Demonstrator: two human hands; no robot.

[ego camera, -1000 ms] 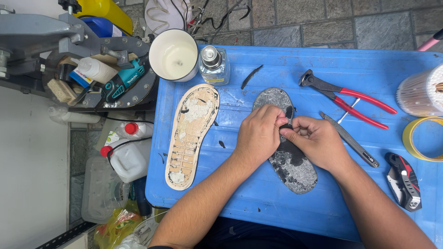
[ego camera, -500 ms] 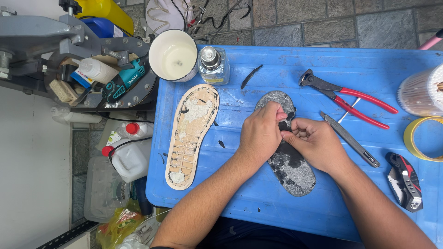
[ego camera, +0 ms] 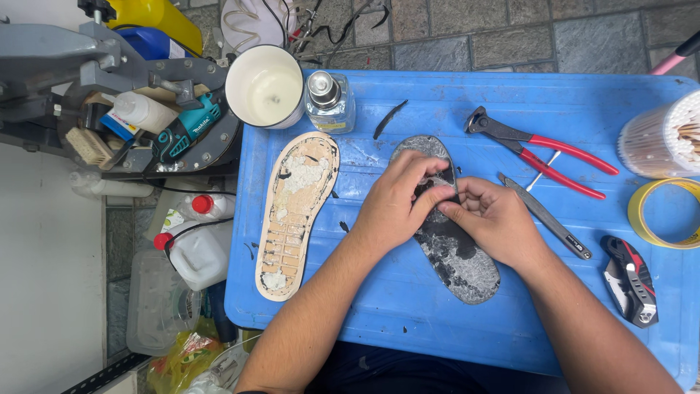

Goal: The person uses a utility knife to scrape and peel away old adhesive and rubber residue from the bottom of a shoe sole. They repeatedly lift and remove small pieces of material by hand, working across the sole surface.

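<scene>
- I see the left hand (ego camera: 397,208) lying on the dark grey sole (ego camera: 446,219), its fingers curled and its thumb pressed down on the sole's middle, pinching at a black patch there.
- The right hand (ego camera: 496,219) meets it from the other side, fingers closed, its fingertips nipping the same black patch, so both hands touch each other over the sole.
- The dark grey sole lies flat on the blue table (ego camera: 408,306), near its middle, heel end toward me and toe end pointing away; its surface shows white, crusty residue, thickest at the heel.
- Just left of it, well clear of both hands, I see a tan sole (ego camera: 295,215) lying lengthwise, also patched with pale residue.
- A thin black strip (ego camera: 389,118) lies beyond the dark sole's toe.
- At the far edge of the table stand a white cup (ego camera: 264,86) and a small clear bottle (ego camera: 329,98), side by side.
- To the right lie red-handled pincers (ego camera: 543,149), a slim metal tool (ego camera: 543,215) just beside the right hand, and a folding knife (ego camera: 628,279) nearer me.
- At the right edge I see a tub of cotton swabs (ego camera: 663,138) and a roll of yellow tape (ego camera: 663,213).
- Left of the table, a grey machine (ego camera: 95,73) holds a teal power tool (ego camera: 186,130) and a brush.
</scene>
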